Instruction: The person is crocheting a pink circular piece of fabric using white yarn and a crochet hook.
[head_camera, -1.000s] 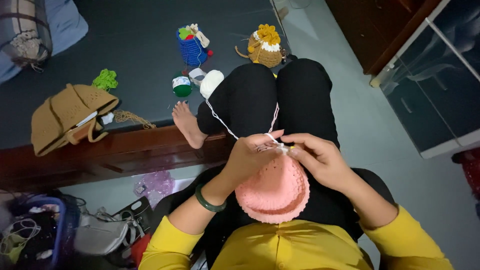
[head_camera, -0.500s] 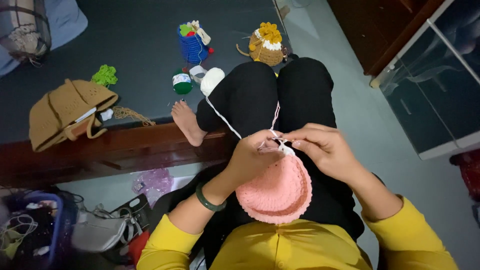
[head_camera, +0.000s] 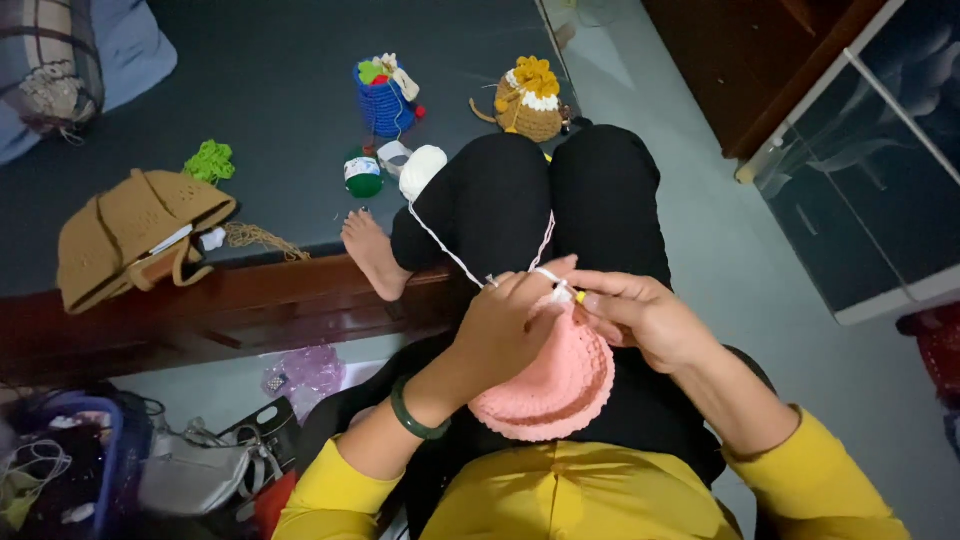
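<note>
Here, both hands work a pink crocheted piece (head_camera: 552, 385) resting on the lap.
Left hand (head_camera: 510, 325) grips its upper edge, fingers closed; right hand (head_camera: 640, 315) pinches a small yellow-tipped hook (head_camera: 578, 296), fingers closed; white yarn (head_camera: 445, 245) runs to a white ball (head_camera: 420, 170) on the bed.

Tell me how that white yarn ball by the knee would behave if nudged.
The white yarn ball looks round, so it would probably roll easily. It seems soft and light, likely squashing rather than breaking. Its strand runs to the pink crochet piece, so rolling would likely pay out yarn or tug it.
</note>
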